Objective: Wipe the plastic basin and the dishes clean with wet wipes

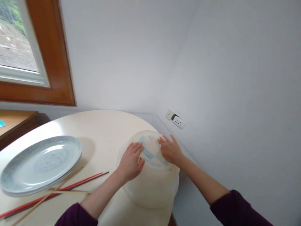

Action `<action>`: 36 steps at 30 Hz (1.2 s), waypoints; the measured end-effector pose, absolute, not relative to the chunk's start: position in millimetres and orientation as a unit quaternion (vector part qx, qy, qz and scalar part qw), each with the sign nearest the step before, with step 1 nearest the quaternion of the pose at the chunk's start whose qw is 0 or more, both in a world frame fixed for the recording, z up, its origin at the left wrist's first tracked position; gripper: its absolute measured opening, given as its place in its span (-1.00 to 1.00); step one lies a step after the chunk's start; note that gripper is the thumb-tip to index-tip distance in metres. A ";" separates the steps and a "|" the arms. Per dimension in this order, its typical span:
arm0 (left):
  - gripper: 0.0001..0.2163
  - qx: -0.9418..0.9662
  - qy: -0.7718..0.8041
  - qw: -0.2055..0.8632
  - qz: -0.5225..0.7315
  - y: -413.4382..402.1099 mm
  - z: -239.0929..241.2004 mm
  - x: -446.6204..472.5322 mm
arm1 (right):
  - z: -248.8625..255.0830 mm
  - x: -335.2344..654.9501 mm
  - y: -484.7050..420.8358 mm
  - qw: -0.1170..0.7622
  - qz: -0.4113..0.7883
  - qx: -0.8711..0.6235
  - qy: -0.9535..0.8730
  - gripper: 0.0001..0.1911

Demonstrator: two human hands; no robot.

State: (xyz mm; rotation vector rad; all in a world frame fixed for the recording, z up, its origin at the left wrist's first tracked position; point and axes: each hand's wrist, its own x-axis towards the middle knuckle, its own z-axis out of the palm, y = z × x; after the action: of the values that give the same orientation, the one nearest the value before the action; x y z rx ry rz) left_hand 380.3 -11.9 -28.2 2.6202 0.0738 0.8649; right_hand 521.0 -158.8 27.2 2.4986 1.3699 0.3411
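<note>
A round, translucent whitish plastic container stands at the right edge of the table. Pale blue patches show on or through its flat top; I cannot tell whether that top is a lid or an upturned base. My left hand rests on the left side of the top, fingers stretched out and thumb apart. Across from it, my right hand touches the right rim with its fingers spread. Neither hand grasps anything.
Stacked oval plates lie on the left of the cream table. Red and light wooden chopsticks cross in front of them. A wall socket is behind the table's right edge. A wooden surface adjoins at left below the window.
</note>
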 end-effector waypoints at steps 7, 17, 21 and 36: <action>-0.62 0.935 0.049 0.170 0.306 -12.4 -26.2 389.2 | 27.2 539.2 -136.6 0.138 0.136 0.883 0.427 -0.56; -0.61 0.934 0.021 0.178 0.310 -13.5 -26.3 381.3 | 31.0 523.6 -159.5 0.143 0.123 0.878 0.440 -0.54; -0.62 0.927 0.034 0.186 0.324 -13.8 -29.8 381.8 | 28.5 526.4 -144.4 0.142 0.118 0.875 0.447 -0.54; -0.60 0.923 0.018 0.189 0.335 -11.2 -35.3 380.6 | 23.9 514.7 -145.0 -0.041 0.035 0.856 0.515 -0.52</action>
State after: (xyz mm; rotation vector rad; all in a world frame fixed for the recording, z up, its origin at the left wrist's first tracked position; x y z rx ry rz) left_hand 380.6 -11.2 -35.3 2.5950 0.0507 0.9418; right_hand 514.7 -145.0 23.9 2.7602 1.6599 0.1126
